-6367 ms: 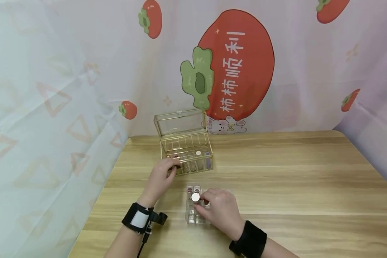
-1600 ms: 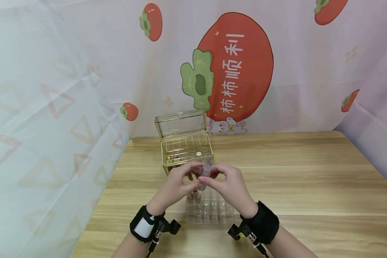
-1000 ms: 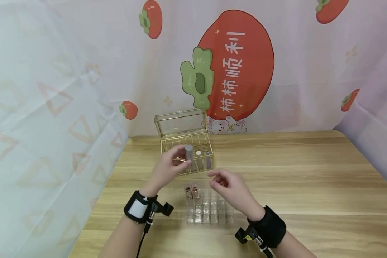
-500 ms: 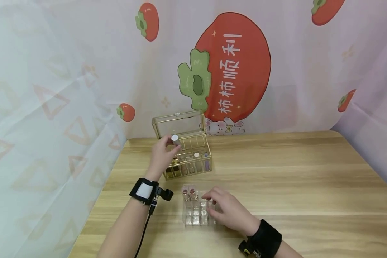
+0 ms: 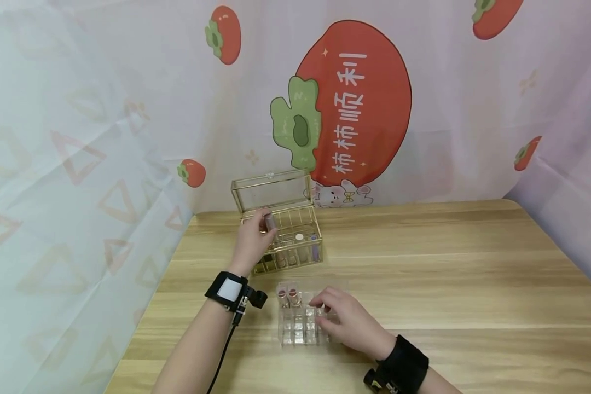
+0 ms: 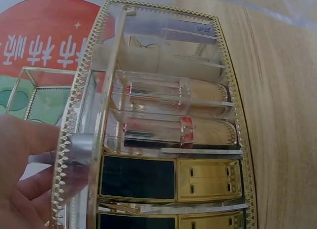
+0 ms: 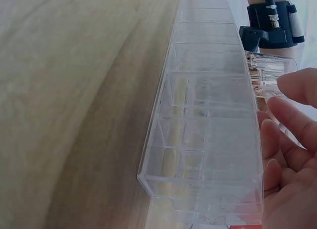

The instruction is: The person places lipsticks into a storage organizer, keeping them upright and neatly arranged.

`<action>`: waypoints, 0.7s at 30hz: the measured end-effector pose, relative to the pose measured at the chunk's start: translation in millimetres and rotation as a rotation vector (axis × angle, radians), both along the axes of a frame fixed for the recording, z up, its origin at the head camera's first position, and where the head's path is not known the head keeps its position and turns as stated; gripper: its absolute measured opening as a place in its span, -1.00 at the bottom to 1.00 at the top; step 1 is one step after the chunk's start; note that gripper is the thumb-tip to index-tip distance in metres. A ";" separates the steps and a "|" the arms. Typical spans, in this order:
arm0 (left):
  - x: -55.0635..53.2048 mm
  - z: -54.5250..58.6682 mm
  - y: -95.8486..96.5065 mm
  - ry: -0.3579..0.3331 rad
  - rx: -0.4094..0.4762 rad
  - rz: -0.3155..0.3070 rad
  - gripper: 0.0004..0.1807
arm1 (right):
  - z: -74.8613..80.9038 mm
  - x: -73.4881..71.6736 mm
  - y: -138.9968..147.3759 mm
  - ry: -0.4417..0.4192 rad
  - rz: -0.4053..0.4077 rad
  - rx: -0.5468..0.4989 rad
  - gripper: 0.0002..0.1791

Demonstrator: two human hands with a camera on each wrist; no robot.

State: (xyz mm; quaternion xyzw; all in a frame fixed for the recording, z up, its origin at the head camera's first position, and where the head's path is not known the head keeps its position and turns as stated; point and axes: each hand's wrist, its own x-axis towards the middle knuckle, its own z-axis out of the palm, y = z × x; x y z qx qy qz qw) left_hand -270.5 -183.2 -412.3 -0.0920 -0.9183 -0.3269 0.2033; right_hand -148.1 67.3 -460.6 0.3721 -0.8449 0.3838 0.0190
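Observation:
My left hand (image 5: 250,243) pinches a grey lipstick tube (image 5: 270,221) by its side, at the back row of the gold-framed glass box (image 5: 320,253). In the left wrist view, the tube (image 6: 81,148) shows behind the box's front rim, partly hidden by the frame. Black-and-gold lipsticks (image 6: 171,177) and clear-capped ones (image 6: 178,132) fill the front compartments. My right hand (image 5: 347,320) hovers at the clear lipstick organizer (image 5: 297,331), fingers loosely bent and nothing between them. Two lipsticks (image 5: 294,297) stand in the organizer's back left slots.
The box's glass lid (image 5: 274,192) is raised at the back. A white-topped tube (image 5: 299,237) and a purple one (image 5: 315,249) stand in its right part. A printed cloth (image 5: 448,109) hangs behind the wooden table (image 5: 448,273).
The grey tube went from my right hand to my left. My left hand carried it back to the glass box and lowered it slightly; my right hand returned to the organizer.

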 end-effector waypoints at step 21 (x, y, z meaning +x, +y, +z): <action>0.4 -11.2 -2.4 0.059 -0.225 -0.006 -0.68 | -5.3 -0.8 0.5 -0.029 -0.024 -0.078 -0.85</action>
